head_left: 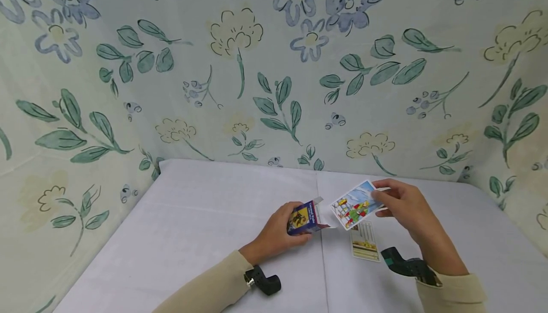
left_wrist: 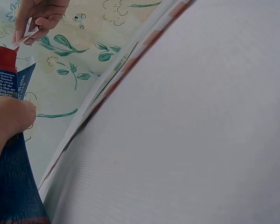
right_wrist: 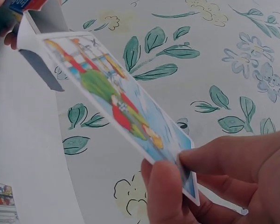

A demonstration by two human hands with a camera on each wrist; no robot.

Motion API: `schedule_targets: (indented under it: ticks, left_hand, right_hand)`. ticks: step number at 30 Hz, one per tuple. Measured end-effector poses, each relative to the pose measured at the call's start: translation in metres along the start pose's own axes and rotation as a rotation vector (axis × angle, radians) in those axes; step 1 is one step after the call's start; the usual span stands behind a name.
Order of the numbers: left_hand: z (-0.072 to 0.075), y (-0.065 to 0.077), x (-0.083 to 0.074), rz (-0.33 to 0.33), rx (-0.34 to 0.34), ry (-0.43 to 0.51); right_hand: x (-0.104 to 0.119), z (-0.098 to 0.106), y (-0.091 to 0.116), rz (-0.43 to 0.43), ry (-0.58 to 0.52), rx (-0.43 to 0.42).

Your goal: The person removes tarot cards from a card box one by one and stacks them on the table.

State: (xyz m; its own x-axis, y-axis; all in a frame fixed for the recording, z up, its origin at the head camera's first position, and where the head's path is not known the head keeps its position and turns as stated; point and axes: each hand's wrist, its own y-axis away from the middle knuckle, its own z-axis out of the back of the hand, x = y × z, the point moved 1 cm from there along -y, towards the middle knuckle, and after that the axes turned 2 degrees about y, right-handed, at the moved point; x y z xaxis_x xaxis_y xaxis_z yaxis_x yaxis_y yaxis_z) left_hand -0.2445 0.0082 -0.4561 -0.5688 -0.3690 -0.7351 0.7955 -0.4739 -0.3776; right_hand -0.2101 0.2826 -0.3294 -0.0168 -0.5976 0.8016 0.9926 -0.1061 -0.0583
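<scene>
My left hand point(head_left: 277, 231) grips a dark blue card box point(head_left: 301, 220) with a yellow picture on its front. The box's end flaps stand open toward the right, and its opening point(right_wrist: 49, 19) shows in the right wrist view. Between thumb and fingers, my right hand point(head_left: 404, 204) pinches a white-edged picture card point(head_left: 356, 206), tilted, with colourful figures on blue. Whether more cards lie behind it I cannot tell. The card's far end is close to the box's open end. Below it, another picture card point(head_left: 365, 245) lies on the table.
A white cloth covers the table point(head_left: 222, 203), with a seam line running front to back near the box. Floral fabric point(head_left: 239, 75) hangs behind and at both sides. A black wrist device point(head_left: 265, 282) sits on the left wrist, another point(head_left: 404, 263) on the right.
</scene>
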Motion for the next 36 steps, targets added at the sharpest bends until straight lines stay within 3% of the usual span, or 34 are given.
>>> schedule_targets:
  ticks: [23,36]
  left_hand:
    - [0.001,0.0,-0.004,0.024,0.007,0.017]
    - [0.001,-0.001,-0.001,0.018,0.008,0.008]
  right_hand:
    - [-0.012,0.013,0.0,-0.012,0.02,0.04]
    - [-0.024,0.018,-0.005,0.013,0.138,0.042]
